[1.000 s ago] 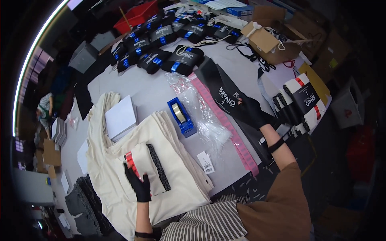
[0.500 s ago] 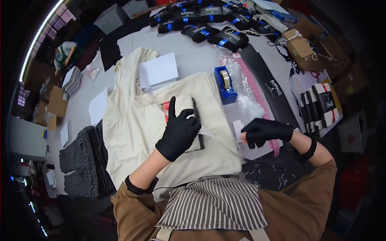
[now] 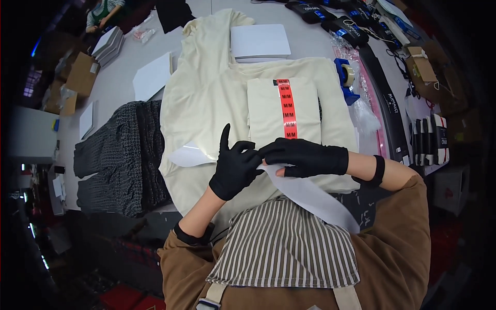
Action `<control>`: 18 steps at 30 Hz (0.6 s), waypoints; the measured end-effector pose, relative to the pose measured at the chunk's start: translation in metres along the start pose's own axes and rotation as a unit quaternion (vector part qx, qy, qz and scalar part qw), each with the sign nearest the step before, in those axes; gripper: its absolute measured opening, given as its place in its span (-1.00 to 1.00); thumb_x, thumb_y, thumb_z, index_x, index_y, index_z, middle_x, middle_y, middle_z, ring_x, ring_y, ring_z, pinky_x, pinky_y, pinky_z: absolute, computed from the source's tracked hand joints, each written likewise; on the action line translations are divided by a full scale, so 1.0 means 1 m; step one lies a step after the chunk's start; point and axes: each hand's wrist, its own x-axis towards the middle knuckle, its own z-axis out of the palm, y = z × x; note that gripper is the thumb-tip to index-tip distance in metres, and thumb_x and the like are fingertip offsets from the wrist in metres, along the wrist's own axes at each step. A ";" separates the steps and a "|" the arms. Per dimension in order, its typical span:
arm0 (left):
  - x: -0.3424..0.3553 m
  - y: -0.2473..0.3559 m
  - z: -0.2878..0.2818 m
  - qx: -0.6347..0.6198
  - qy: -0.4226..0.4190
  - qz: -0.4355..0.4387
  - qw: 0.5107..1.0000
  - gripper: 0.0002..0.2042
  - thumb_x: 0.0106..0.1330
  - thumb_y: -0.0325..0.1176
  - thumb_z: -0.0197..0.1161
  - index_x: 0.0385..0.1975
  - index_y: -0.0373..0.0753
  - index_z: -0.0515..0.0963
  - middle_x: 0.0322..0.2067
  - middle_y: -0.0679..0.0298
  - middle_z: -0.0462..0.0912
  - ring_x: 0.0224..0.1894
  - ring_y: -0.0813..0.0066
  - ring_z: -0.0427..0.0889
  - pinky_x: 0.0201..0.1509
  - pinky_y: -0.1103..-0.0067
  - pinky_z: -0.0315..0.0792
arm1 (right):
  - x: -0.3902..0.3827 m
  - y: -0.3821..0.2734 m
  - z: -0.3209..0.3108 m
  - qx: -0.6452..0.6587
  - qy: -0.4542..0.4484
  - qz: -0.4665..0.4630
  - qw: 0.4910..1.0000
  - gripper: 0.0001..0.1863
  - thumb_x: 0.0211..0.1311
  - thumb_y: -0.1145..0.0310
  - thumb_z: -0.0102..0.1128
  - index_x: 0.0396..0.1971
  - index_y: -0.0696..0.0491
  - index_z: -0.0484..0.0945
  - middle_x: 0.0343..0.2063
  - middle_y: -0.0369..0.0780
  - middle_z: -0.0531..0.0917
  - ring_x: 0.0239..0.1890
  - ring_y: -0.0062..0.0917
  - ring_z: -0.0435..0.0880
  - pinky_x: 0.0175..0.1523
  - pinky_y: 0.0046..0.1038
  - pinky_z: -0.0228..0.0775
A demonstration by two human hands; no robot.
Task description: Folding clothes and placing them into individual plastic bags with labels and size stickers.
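My left hand [image 3: 235, 168] and my right hand [image 3: 307, 157], both in black gloves, meet fingertip to fingertip over the cream cloth. Between them they pinch a long white strip [image 3: 323, 204], which curls down to the right over my striped apron. Its other end lies left of my left hand, whose index finger points up. Just beyond the hands lies a neatly folded cream garment [image 3: 263, 111] with a red sticker strip [image 3: 287, 108] running down it. That folded piece rests on larger cream garments [image 3: 199, 98] spread over the table.
Dark patterned garments [image 3: 124, 160] lie at the left. A white paper stack [image 3: 261, 41] sits beyond the cream cloth. To the right stand a blue tape dispenser [image 3: 346, 93], a long black strip [image 3: 385, 98] and banded bundles [image 3: 431, 139]. Another person [image 3: 106, 13] is at far left.
My right hand has moved left from the table's right side to meet my left hand. The red sticker strip now shows in full on the folded garment. The view has shifted.
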 end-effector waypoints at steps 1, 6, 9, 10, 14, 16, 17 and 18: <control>-0.002 -0.004 0.003 0.003 0.016 0.006 1.000 -0.72 -0.26 -0.21 0.42 -0.51 -0.08 0.55 -0.46 0.50 0.57 -0.14 0.50 0.51 0.30 -0.15 -0.15 | 0.004 0.004 0.008 0.002 -0.001 0.023 1.000 -0.65 0.15 0.30 0.14 -0.07 0.09 0.40 -0.11 -0.15 0.47 -0.05 -0.29 0.46 0.01 -0.33 0.33; -0.003 -0.004 0.011 -0.014 0.042 0.031 0.999 -0.73 -0.24 -0.18 0.41 -0.53 -0.09 0.54 -0.44 0.52 0.57 -0.13 0.50 0.50 0.30 -0.14 -0.15 | 0.002 0.005 0.027 0.014 0.028 0.042 0.999 -0.73 0.14 0.36 0.18 -0.19 0.13 0.41 -0.22 -0.16 0.50 -0.16 -0.33 0.50 -0.10 -0.37 0.36; 0.001 -0.008 0.006 -0.020 0.018 0.028 0.999 -0.76 -0.21 -0.18 0.38 -0.54 -0.08 0.54 -0.40 0.54 0.58 -0.11 0.51 0.50 0.31 -0.14 -0.16 | -0.007 0.007 0.017 0.030 0.005 0.077 0.997 -0.74 0.14 0.38 0.15 -0.17 0.09 0.42 -0.30 -0.18 0.51 -0.25 -0.34 0.53 -0.18 -0.40 0.38; 0.004 -0.008 0.004 -0.018 0.017 0.027 0.999 -0.76 -0.21 -0.18 0.38 -0.54 -0.08 0.54 -0.40 0.54 0.58 -0.11 0.51 0.50 0.31 -0.14 -0.16 | -0.009 0.008 0.014 0.038 -0.006 0.093 0.995 -0.74 0.14 0.39 0.14 -0.16 0.07 0.43 -0.35 -0.19 0.52 -0.30 -0.35 0.54 -0.22 -0.41 0.39; 0.018 -0.006 -0.002 0.007 -0.002 0.041 0.999 -0.77 -0.20 -0.20 0.37 -0.54 -0.09 0.53 -0.37 0.55 0.59 -0.08 0.51 0.49 0.31 -0.14 -0.18 | -0.008 0.009 0.003 0.078 0.041 0.067 0.994 -0.83 0.13 0.41 0.13 -0.27 0.10 0.44 -0.45 -0.20 0.52 -0.43 -0.35 0.53 -0.30 -0.46 0.39; 0.022 -0.004 -0.004 0.003 -0.040 0.050 0.998 -0.81 -0.15 -0.25 0.34 -0.52 -0.08 0.54 -0.34 0.54 0.60 -0.07 0.49 0.48 0.32 -0.09 -0.15 | -0.009 0.006 -0.004 0.079 0.029 0.062 0.994 -0.83 0.11 0.42 0.13 -0.29 0.11 0.44 -0.48 -0.22 0.51 -0.44 -0.38 0.53 -0.32 -0.47 0.39; 0.025 -0.003 -0.005 0.001 -0.058 0.055 0.997 -0.83 -0.13 -0.28 0.33 -0.51 -0.08 0.54 -0.33 0.54 0.60 -0.06 0.48 0.48 0.33 -0.07 -0.13 | -0.010 0.005 -0.009 0.078 0.016 0.059 0.995 -0.84 0.10 0.43 0.13 -0.31 0.12 0.44 -0.51 -0.23 0.50 -0.45 -0.41 0.54 -0.33 -0.47 0.39; 0.026 -0.002 -0.005 0.003 -0.058 0.057 0.997 -0.83 -0.13 -0.28 0.33 -0.51 -0.08 0.54 -0.33 0.54 0.60 -0.06 0.48 0.48 0.33 -0.07 -0.13 | -0.012 0.005 -0.013 0.077 0.003 0.057 0.995 -0.85 0.08 0.44 0.13 -0.34 0.13 0.44 -0.53 -0.25 0.49 -0.47 -0.45 0.54 -0.34 -0.48 0.39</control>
